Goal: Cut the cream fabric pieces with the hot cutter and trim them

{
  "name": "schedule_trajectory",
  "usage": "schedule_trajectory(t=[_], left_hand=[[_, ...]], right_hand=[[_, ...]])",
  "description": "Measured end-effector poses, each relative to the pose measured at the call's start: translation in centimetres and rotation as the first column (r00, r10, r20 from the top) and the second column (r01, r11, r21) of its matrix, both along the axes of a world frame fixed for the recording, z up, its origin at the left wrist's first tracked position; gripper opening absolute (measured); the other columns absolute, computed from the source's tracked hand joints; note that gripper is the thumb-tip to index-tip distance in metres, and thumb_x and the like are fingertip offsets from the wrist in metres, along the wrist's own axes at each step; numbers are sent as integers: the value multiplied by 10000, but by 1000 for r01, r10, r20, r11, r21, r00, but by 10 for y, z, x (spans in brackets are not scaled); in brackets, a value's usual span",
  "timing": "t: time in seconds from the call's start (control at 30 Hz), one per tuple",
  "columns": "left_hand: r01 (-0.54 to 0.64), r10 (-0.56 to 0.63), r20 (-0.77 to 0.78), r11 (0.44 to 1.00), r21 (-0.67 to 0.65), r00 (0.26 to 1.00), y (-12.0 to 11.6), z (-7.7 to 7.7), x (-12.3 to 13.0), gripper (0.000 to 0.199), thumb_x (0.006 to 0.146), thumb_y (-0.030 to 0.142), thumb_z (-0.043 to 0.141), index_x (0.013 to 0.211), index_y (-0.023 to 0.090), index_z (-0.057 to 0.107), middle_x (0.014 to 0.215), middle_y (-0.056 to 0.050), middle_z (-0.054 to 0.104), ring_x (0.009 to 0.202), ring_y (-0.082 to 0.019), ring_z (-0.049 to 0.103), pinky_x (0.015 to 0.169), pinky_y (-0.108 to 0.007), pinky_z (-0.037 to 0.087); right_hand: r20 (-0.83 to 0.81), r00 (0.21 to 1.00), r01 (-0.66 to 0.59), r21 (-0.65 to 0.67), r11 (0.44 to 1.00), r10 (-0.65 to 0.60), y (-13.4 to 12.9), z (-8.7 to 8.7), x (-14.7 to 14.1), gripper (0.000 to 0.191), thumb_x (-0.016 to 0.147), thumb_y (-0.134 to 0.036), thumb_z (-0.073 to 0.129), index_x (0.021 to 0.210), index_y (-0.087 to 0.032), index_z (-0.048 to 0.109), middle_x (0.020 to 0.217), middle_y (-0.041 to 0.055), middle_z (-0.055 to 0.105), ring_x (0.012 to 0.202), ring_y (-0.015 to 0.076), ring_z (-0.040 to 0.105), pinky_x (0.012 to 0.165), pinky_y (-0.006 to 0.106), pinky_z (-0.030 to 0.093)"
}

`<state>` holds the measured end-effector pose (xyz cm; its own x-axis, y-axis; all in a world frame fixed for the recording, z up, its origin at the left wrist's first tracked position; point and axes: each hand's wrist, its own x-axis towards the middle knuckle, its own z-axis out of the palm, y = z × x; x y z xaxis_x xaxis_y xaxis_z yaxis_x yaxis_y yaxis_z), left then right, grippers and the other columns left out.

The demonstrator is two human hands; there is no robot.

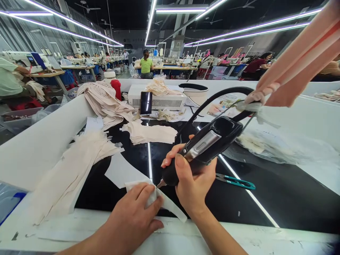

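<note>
My right hand is wrapped round a black corded hand tool with a metal plate on its side. The tool leans down to the left, and its thin metal tip meets a white fabric piece beside my left fingertips. My left hand holds that piece with bent fingers, close to the tip. Beneath the fabric lies a curved white sheet on the glossy black work surface. Thread snips with teal handles lie right of my right hand, their blades partly hidden.
Cream fabric pieces are stacked at the left and centre. A pink cloth strip suspends the tool. Behind stand a white vented box, a phone and a red container. A plastic bag lies right. Other people sit at sewing tables.
</note>
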<state>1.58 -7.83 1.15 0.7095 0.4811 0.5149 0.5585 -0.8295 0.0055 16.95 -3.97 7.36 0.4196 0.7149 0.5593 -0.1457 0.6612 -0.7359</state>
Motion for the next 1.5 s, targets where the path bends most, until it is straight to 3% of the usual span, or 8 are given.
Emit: schedule_trajectory(t=[0.17,0.27,0.43,0.5,0.67,0.87,1.13,1.5], left_hand=[[26,-26,0,994,-109,1000,1,9,-4,401,985,414,669,1286,156,612,1238,-138,679,1136,-291,676,961,-432,621],[58,-61,-6,969,-241,998,10,18,-15,301,1030,189,528,1324,139,568,1287,-119,668,1193,-239,652,1025,-398,591],[89,-132,-115,944,-319,985,33,23,-35,571,775,-131,432,1237,152,613,1331,-89,651,1241,-219,612,1076,-391,544],[14,-79,-189,947,-322,979,36,25,-35,595,779,-137,453,1262,175,609,1335,-88,636,1195,-235,623,1006,-398,575],[-181,82,-295,928,-327,952,26,35,-8,261,952,135,639,1208,177,621,1152,-85,627,950,-254,638,801,-391,593],[-208,86,-352,922,-327,932,16,43,10,112,970,197,653,1074,162,629,1015,-59,623,878,-228,639,753,-336,551],[-80,69,-267,996,-32,961,16,36,6,65,997,149,561,1012,139,624,923,-75,630,795,-238,618,693,-367,557],[332,-351,-106,929,-163,930,22,26,24,204,989,15,469,1083,113,623,1049,-87,675,995,-212,652,894,-327,589]], right_hand=[[19,1000,10,-2,1000,-10,2,0,1,284,862,-236,752,1017,-265,515,783,-65,675,545,103,623,511,239,573],[11,1000,0,-10,1000,0,2,5,4,312,854,-296,779,1025,-268,519,771,-67,664,541,109,615,510,250,562],[25,1000,11,-15,1000,-11,-10,16,14,347,848,-367,804,1046,-271,535,761,-61,654,545,127,611,514,279,548],[30,1000,5,-28,1000,-4,-17,17,18,332,855,-367,801,1043,-273,543,761,-59,656,550,132,612,511,282,545],[42,999,9,-59,998,-6,-32,17,27,361,852,-364,806,1105,-283,562,778,-54,665,555,136,607,503,288,544],[48,997,54,-31,998,-53,-39,14,39,392,867,-337,791,1185,-301,564,779,-56,663,561,139,615,517,292,557],[23,997,81,-26,996,-80,-36,7,43,362,865,-352,792,1128,-290,550,786,-53,662,566,132,610,523,281,549],[33,996,80,-43,996,-78,-35,1,35,324,863,-317,768,1067,-279,520,797,-59,654,550,117,625,497,251,563]])
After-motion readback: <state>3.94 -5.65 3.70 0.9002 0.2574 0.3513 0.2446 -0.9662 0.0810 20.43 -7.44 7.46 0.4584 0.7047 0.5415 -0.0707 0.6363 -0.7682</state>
